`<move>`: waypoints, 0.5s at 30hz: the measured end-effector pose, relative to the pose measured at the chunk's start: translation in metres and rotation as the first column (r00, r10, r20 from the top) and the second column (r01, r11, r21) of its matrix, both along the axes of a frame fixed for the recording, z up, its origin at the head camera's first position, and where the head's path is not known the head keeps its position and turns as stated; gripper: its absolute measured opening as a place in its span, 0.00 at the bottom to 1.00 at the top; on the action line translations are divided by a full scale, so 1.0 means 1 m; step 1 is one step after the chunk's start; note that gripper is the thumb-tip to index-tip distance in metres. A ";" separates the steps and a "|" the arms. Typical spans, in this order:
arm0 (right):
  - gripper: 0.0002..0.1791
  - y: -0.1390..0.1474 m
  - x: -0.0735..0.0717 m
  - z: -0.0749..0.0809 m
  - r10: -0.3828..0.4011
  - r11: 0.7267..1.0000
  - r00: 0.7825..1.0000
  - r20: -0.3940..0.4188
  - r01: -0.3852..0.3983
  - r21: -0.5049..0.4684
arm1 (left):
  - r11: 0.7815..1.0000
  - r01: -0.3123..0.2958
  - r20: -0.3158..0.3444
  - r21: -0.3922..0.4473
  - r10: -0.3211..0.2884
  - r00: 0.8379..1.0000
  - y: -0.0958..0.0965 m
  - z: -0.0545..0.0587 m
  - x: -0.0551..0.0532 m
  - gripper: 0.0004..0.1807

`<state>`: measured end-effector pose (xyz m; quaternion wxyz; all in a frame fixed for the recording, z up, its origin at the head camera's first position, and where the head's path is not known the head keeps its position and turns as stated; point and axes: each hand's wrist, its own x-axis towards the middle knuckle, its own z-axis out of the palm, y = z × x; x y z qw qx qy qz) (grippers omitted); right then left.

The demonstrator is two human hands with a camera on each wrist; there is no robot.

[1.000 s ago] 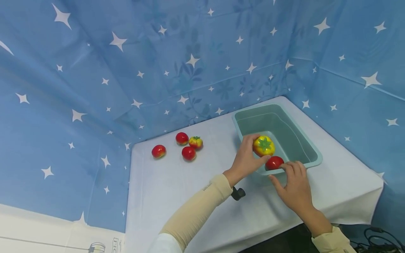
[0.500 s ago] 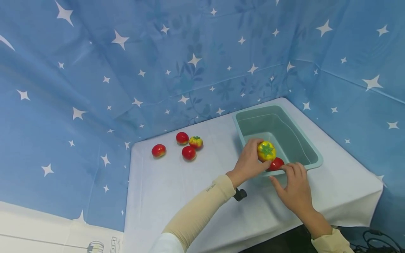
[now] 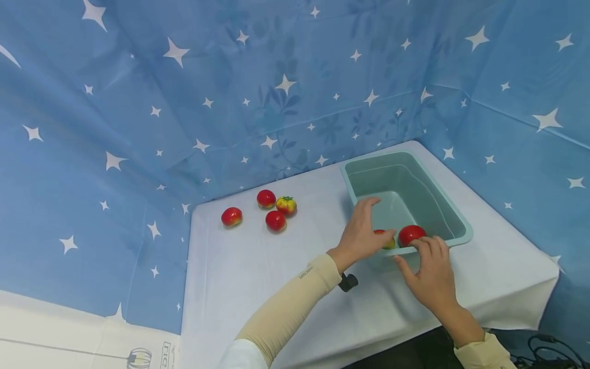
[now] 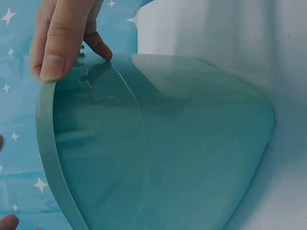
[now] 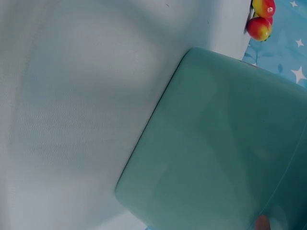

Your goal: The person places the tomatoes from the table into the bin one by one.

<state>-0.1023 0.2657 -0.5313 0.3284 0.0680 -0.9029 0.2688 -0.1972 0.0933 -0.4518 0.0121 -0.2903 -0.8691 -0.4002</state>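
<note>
1. Left grip (image 3: 359, 233) wide at the tub's (image 3: 417, 200) near-left corner; right grip (image 3: 430, 277) holding its near rim.
2. White-clothed worktop (image 3: 239, 287); blue star-printed curtain (image 3: 230, 123) far and right.
3. Left on worktop: three red tomatoes (image 3: 275, 221), one yellow-red tomato (image 3: 286, 206). Inside tub, near end: one red fruit (image 3: 412, 234), one partly hidden red-yellow fruit (image 3: 389, 245).
4. Head view alone shows the tub's contents clearly.

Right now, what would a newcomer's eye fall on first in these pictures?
Probably the four shiny, mostly red tomato-like pieces on the left part of the white table. Next, the blue-green tub to the right, where the left hand is spread over the near left corner and the right hand grips the near rim beside a red piece inside. Behind everything hangs a blue, white-starred cloth.
</note>
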 end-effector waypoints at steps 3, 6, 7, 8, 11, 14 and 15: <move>0.32 0.000 0.000 0.000 0.001 1.000 1.000 -0.002 -0.001 -0.003 | 0.998 -0.047 -0.036 0.039 0.048 0.998 -0.008 -0.001 -0.009 0.39; 0.32 0.000 0.000 0.000 0.004 1.000 1.000 -0.009 -0.004 -0.012 | 0.989 -0.116 -0.039 0.092 0.120 0.992 -0.021 0.001 -0.024 0.38; 0.32 0.000 0.000 -0.001 0.003 1.000 1.000 -0.010 -0.003 -0.015 | 0.984 -0.139 -0.034 0.109 0.144 0.989 -0.027 0.001 -0.030 0.38; 0.31 -0.001 0.000 -0.001 0.004 1.000 1.000 -0.011 -0.004 -0.018 | 0.978 -0.166 -0.017 0.127 0.169 0.985 -0.033 0.001 -0.035 0.37; 0.30 -0.001 0.000 -0.002 0.004 1.000 1.000 -0.009 -0.005 -0.025 | 0.957 -0.244 0.034 0.159 0.242 0.970 -0.054 -0.003 -0.052 0.36; 0.29 0.000 0.000 -0.002 0.005 1.000 1.000 -0.004 -0.005 -0.027 | 0.928 -0.341 0.098 0.153 0.329 0.939 -0.078 -0.013 -0.069 0.35; 0.29 0.000 0.000 -0.003 0.005 1.000 1.000 -0.002 -0.005 -0.027 | 0.916 -0.374 0.114 0.143 0.360 0.926 -0.087 -0.017 -0.074 0.35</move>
